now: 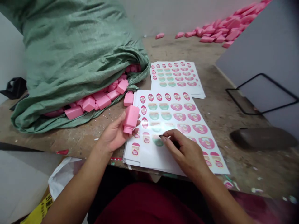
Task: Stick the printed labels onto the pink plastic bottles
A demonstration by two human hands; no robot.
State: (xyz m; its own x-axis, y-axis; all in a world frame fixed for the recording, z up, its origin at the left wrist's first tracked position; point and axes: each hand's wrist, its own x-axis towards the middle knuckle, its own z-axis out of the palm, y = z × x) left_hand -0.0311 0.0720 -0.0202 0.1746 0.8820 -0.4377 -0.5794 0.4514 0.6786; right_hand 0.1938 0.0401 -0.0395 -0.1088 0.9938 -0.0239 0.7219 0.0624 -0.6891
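My left hand (118, 132) is closed around a small pink plastic bottle (131, 118), tilted with its neck pointing toward me. Thumb and forefinger of my right hand (184, 147) are pinched together over a printed sticker sheet (169, 154), right by a green oval sticker (158, 140). Something small and dark shows at those fingertips, too small to make out. Rows of pink and green stickers cover the sheet, which lies on a stack of similar sheets. Another pink bottle (128, 99) lies at the stack's upper left edge.
A large green woven sack (81, 40) spills pink bottles (102, 101) on the left. A second sheet stack (177, 88) lies behind. More pink bottles (224, 31) are heaped at the back right. A black wire frame (245, 113) and a dark rounded object (261, 138) are to the right.
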